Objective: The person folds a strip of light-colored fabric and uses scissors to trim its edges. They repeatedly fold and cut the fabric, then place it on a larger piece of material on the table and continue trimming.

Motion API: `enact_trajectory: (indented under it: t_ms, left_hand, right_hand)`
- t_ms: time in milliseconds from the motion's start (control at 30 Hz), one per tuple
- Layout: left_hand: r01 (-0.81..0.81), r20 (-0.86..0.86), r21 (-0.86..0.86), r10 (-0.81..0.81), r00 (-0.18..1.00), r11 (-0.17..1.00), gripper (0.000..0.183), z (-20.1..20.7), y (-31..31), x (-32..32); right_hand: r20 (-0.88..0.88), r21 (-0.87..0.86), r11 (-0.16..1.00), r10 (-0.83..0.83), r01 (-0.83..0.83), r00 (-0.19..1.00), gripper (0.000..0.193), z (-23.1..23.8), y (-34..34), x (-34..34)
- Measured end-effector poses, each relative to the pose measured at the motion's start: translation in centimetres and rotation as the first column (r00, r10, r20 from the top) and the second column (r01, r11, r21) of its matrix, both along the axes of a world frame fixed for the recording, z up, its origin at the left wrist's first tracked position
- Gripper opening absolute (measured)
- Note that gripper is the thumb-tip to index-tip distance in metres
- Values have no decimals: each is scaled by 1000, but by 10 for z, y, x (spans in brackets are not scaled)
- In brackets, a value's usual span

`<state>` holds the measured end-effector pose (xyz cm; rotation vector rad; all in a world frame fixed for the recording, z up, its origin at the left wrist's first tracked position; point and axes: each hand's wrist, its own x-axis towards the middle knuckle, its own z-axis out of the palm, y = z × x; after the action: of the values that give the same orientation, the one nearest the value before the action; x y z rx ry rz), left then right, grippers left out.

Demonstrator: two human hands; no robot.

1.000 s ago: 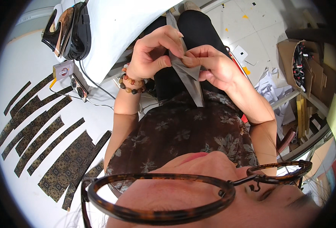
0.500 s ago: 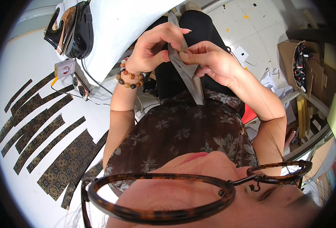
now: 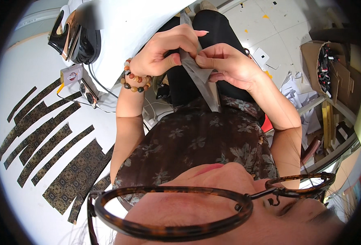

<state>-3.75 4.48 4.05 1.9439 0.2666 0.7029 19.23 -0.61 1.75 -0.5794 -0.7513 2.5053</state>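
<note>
A thin grey strip of cloth-like material (image 3: 201, 87) hangs in front of my body, above my lap. It runs from between my knees down to my patterned top. My right hand (image 3: 228, 65) pinches it between thumb and curled fingers, where the strip is folded or bunched. On the strip's other side is my left hand (image 3: 164, 49), its fingers bent round against the strip near the right fingertips. The left thumb stands a little apart, its tip close to the strip's edge. What lies under the meeting fingertips is hidden.
On the white table to the left lie several dark patterned fabric pieces (image 3: 80, 171). A black and copper-coloured iron (image 3: 84, 43) stands beyond them, with a cord and a small box (image 3: 72, 74) nearby. To the right, a cardboard box (image 3: 311, 61) sits by a shelf.
My left hand and wrist have shifted slightly left, with the fingers still at the strip. My right hand keeps its pinch and has barely moved.
</note>
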Motion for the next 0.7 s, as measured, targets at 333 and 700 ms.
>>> enact_trajectory:
  t_ms: [333,700]
  left_hand:
    - [-125,123,-162,146,982,979,74,-12,-22,-2]
    - [-434,449,-386,577,682,814,81,-45,-35,-31]
  right_hand:
    - [-111,-64,998,-28,21,993,30,-3,-4,-1]
    - [183,443,868,-335,227,924,17,-100,-22,-61]
